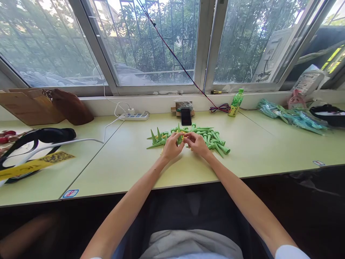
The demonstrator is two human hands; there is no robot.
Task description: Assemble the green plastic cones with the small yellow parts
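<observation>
My left hand (173,145) is closed around a green plastic spike (179,139), its fingers bent over the top part. Close against it, my right hand (197,144) is in a pinch; whatever lies between its fingertips is too small to make out. Bits of small yellow pieces (184,132) show around the fingertips. On the right of the hands lies a pile of green cone-shaped spikes (215,139). To the left, two more spikes stand point up, one of them a green cone (153,137), with another spike (156,144) lying in front.
Behind the pile a dark phone (185,116) leans upright. A power strip (134,116), a green drink bottle (236,103) and coiled cable (221,108) line the windowsill. Bagged items (302,117) lie right; a white lamp arm (67,144), headset-like straps and cardboard box (27,108) stand left.
</observation>
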